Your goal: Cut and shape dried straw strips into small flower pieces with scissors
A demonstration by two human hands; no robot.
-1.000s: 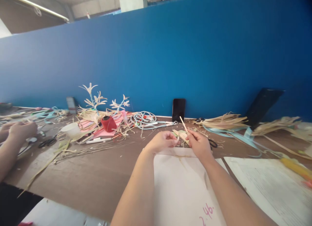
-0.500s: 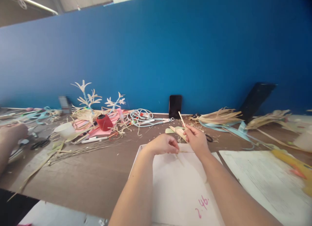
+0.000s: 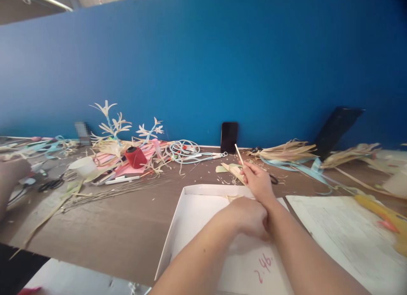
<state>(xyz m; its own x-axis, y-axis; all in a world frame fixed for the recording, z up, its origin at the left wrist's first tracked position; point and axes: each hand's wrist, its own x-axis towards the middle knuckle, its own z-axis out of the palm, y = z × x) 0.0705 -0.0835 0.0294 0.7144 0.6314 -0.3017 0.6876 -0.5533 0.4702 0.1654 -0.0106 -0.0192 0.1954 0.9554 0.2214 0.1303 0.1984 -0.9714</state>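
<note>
My right hand (image 3: 258,182) is closed around a thin pale straw stick (image 3: 238,153) that points up and away, together with some flat straw pieces. It hovers over the far edge of a shallow white box (image 3: 190,210) with pink writing on its floor. My left hand (image 3: 249,216) is lower and nearer, over the box, tucked against my right wrist. Its fingers are curled in and hidden from me.
The brown table (image 3: 127,227) is littered with straw strips, a red thread spool (image 3: 135,156), a white cup (image 3: 83,165), scissors (image 3: 51,184), looped blue cords (image 3: 184,151) and straw flowers (image 3: 111,123). A black phone (image 3: 229,137) leans on the blue wall. Another person's hand (image 3: 11,172) works at the left. Printed sheets (image 3: 343,235) lie right.
My left hand has drawn back from the straw toward me and now sits by my right wrist. The right hand keeps its hold on the stick. The box's far rim is now uncovered.
</note>
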